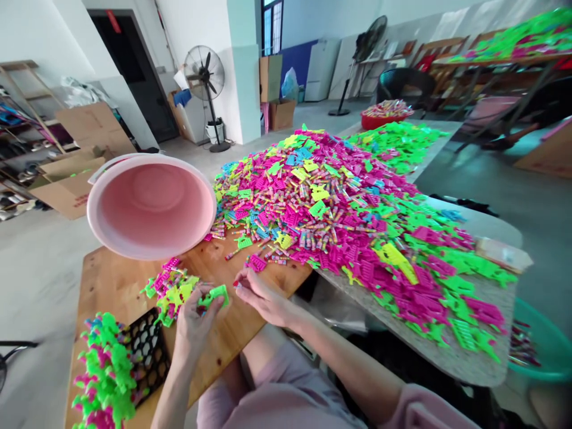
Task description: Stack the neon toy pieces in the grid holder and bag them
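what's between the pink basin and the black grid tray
In the head view, a small heap of pink and green plastic pieces lies on the wooden tabletop between the pink basin and the black grid tray, a little to the right of the direct line.

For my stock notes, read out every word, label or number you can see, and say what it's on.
No text is legible.
Red print on the cardboard box: too blurred to read.
Red sign above the doorway: too blurred to read.
Packet on the table's far end: too small to read.
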`<state>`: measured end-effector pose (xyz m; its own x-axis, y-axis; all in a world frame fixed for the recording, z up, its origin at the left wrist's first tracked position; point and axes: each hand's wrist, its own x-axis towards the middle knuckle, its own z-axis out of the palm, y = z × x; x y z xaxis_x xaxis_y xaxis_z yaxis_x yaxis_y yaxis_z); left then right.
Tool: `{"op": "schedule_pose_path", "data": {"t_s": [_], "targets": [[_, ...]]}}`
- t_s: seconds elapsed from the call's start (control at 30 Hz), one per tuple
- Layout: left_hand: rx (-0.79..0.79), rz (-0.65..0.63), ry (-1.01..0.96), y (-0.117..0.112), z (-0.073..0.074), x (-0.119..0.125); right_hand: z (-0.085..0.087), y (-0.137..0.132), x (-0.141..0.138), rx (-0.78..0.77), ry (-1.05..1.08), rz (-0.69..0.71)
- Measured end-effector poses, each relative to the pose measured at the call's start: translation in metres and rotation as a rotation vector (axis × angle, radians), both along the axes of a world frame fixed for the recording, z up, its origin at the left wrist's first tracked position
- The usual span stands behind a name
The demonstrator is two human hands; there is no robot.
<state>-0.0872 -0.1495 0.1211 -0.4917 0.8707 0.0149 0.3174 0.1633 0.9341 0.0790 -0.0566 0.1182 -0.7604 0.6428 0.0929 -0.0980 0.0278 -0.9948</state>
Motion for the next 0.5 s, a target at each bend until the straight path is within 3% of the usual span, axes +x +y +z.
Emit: {"op": "schedule_pose_path", "data": {"t_s": [0.1,0.2,0.5], "targets": [[-0.026,-0.04,-0.03,-0.013,0.004,-0.009,0.016,-0.004,0.003,0.309,-0.055,-0.012],[-0.025,-0.038,-0.066,-0.023,0.007,-0.012,0.026,-0.005,0.002,0.525,-0.021,-0.03],[0.003,-0.019,-0.029,-0.031,0.015,-0.002,0.023,-0.013,-0.002,0.764,-0.014,-0.118]]}}
